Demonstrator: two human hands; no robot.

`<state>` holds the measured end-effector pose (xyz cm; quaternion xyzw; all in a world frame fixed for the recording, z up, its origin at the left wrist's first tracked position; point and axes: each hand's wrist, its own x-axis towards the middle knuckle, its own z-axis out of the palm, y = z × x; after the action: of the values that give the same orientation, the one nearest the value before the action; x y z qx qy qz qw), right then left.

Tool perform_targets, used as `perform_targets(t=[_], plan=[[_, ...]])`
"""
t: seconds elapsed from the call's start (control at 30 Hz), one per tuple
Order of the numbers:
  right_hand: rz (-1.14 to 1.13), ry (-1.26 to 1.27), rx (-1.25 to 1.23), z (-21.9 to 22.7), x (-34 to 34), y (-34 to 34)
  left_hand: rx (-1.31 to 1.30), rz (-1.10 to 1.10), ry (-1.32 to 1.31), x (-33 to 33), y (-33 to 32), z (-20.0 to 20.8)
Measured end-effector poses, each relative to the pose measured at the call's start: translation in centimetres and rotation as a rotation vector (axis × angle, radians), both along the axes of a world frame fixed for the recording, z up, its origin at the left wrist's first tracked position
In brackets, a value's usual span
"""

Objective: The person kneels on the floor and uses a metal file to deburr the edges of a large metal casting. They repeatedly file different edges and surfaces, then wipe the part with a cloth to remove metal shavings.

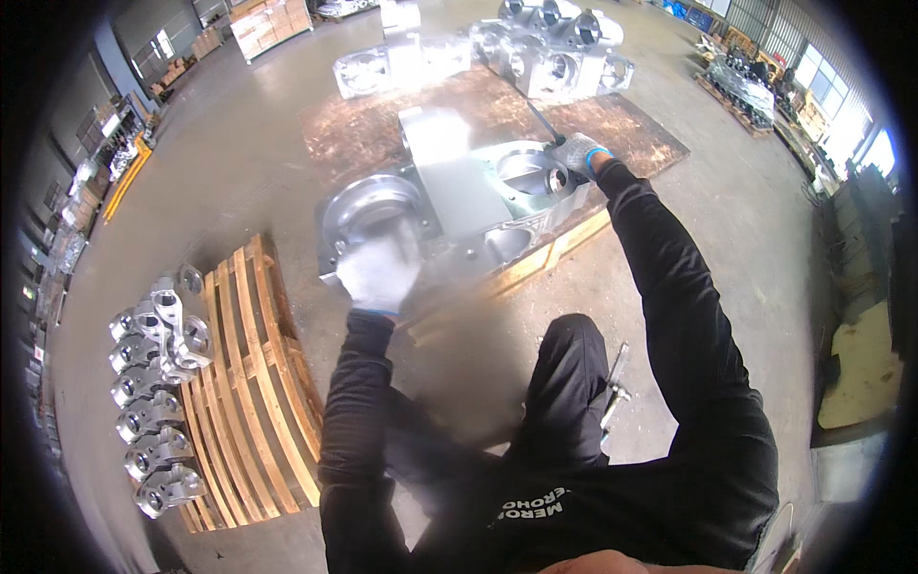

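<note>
A large silvery machined metal casting (464, 187) with two round bores and a raised middle block lies before me on a wooden base. My left hand (381, 273), in a pale work glove, is at the near edge of its left bore. Glare and a blur hide those fingers. Beyond the right bore, my gloved right hand (580, 153) is closed around a slim dark rod-like tool (545, 122), which points up and away to the left. Whether the tool touches the metal, I cannot tell.
More machined castings (559, 67) stand at the far end of the brown board (622, 129). To my left lies a slatted wooden pallet (251, 383) with several smaller metal parts (148, 416) along it. A metal tool (617, 387) lies on the floor by my right leg.
</note>
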<state>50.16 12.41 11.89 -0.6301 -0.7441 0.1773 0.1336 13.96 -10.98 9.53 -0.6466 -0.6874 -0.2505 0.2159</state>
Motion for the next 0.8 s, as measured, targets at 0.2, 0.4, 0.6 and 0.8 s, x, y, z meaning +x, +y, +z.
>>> perform_targets(t=[0.2,0.4,0.6,0.8], plan=[[-0.059,0.459,-0.188,1.6,4.2,-7.1,0.214,-0.173,0.066,-1.8,-0.1,-0.6],[-0.111,0.561,-0.020,0.1,8.5,-16.7,0.241,-0.155,0.058,-1.7,0.2,-1.1],[0.089,0.934,-0.098,-4.2,11.3,-21.5,0.232,-0.084,0.108,-1.4,0.0,-0.9],[0.175,0.827,-0.055,-3.8,13.3,-21.2,0.225,-0.183,0.075,-1.6,-0.3,-0.6]])
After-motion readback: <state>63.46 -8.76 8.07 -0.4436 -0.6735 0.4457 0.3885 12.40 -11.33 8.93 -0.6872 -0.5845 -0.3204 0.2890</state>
